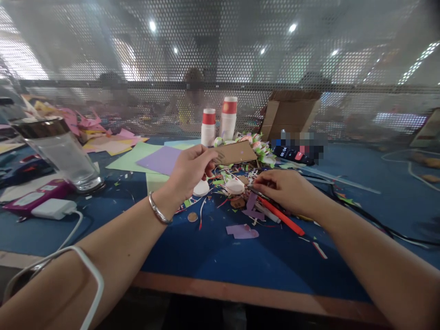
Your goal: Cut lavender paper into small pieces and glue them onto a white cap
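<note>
My left hand (192,167), with a silver bangle at its wrist, pinches the left end of a flat brown piece of cardboard (240,152) above a heap of paper scraps. My right hand (283,190) is closed at the right side of that heap. Its fingertips press together around something small and dark that I cannot make out. Just below them lie a red-orange pen-like stick (283,217) and curled purple paper strips (254,208). Two white round pieces (235,185) lie between my hands. Nearer me is a cut purple paper piece (242,231).
Two stacks of paper cups (208,130) stand behind the scraps, with a cardboard box (292,112) to their right. A phone (294,155) and black cables (364,213) lie at right. Coloured sheets (160,158), a glass jar (68,158) and a white charger (53,208) are at left.
</note>
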The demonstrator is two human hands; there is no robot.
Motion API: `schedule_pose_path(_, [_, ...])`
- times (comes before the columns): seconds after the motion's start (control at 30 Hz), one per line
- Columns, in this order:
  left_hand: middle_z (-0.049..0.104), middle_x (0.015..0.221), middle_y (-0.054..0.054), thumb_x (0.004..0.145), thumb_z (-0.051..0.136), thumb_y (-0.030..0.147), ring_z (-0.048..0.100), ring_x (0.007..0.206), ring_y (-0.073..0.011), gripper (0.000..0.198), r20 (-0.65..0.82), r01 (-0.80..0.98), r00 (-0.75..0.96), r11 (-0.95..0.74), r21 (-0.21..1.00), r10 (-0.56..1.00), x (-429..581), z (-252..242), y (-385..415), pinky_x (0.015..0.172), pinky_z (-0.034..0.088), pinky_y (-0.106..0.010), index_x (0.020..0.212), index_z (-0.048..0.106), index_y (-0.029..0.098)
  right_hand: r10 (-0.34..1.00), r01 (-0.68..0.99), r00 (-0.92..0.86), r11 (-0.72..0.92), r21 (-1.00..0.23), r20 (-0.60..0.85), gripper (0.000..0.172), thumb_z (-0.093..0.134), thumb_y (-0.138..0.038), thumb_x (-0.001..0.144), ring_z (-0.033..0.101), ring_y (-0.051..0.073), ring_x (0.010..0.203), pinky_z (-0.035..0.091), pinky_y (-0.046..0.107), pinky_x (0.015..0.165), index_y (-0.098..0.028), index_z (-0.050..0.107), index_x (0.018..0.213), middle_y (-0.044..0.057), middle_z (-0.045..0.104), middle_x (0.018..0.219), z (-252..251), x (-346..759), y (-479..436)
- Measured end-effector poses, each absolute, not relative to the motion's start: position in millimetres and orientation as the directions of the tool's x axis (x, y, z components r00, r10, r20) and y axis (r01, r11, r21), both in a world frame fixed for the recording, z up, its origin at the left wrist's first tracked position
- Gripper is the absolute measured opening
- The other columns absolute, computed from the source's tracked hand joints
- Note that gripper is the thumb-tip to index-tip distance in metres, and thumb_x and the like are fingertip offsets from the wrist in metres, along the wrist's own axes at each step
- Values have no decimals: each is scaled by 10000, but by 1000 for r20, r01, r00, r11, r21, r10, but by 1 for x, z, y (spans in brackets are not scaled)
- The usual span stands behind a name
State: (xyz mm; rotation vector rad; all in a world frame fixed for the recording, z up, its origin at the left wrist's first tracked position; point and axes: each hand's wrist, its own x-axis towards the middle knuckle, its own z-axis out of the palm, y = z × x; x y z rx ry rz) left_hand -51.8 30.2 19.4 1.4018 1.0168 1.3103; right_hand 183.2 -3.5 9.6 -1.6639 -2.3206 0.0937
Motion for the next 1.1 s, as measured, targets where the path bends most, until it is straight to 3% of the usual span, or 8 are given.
schedule_pose_path(0.17, [561, 600, 25, 817, 639, 246, 515, 474, -62, 208, 214, -16, 98, -214, 977, 972, -53, 18, 30, 446, 332, -232, 648, 533, 189, 933, 912, -331, 354, -209, 140, 299, 511, -362, 938, 631, 181, 712, 397, 284, 638, -194, 752, 879, 50, 733, 839, 11, 183, -6])
schedule_pose_path(0.37, [556, 589, 32, 850, 606, 184, 512, 464, -47, 203, 175, 37, 91, -178, 983, 980, -47, 22, 24, 440, 332, -214, 659, 537, 180, 867, 815, -441, 495, -301, 233, 245, 570, -354, 919, 626, 172, 747, 424, 279, 675, -181, 740, 951, 49, 712, 868, 12, 178, -13])
schedule_pose_path(0.53, [546, 554, 42, 876, 599, 176, 501, 461, -43, 203, 144, 59, 116, -152, 987, 983, -43, 25, 19, 442, 340, -201, 681, 539, 180, 750, 665, -655, 630, -401, 91, 258, 638, -413, 908, 644, 182, 836, 451, 291, 763, -185, 741, 971, 54, 727, 940, 15, 163, -28])
schedule_pose_path(0.63, [550, 555, 41, 885, 595, 176, 500, 468, -43, 206, 144, 67, 149, -156, 986, 978, -42, 24, 19, 449, 346, -198, 687, 543, 178, 737, 689, -674, 608, -394, -41, 342, 656, -507, 886, 631, 189, 801, 443, 302, 721, -184, 737, 966, 60, 717, 941, 15, 154, -35])
schedule_pose_path(0.77, [565, 591, 37, 879, 603, 180, 507, 471, -46, 183, 158, 92, 212, -180, 979, 965, -41, 19, 19, 442, 344, -202, 700, 564, 177, 753, 726, -639, 522, -448, -158, 307, 673, -468, 877, 609, 165, 746, 428, 280, 662, -180, 706, 977, 42, 706, 900, 14, 148, -38])
schedule_pose_path(1.0, [515, 558, 47, 872, 632, 201, 475, 465, -38, 198, 195, 139, 250, -235, 962, 948, -40, 16, 18, 455, 324, -204, 682, 586, 171, 760, 747, -607, 445, -494, -233, 150, 665, -328, 868, 612, 151, 751, 417, 263, 658, -187, 692, 913, 16, 705, 865, 15, 146, -42])
schedule_pose_path(1.1, [539, 592, 38, 868, 640, 199, 496, 485, -41, 184, 171, 131, 248, -208, 969, 953, -40, 16, 17, 455, 328, -204, 694, 589, 170, 766, 740, -606, 444, -505, -215, 175, 668, -339, 866, 618, 158, 779, 429, 272, 683, -190, 695, 953, 24, 710, 914, 14, 146, -42])
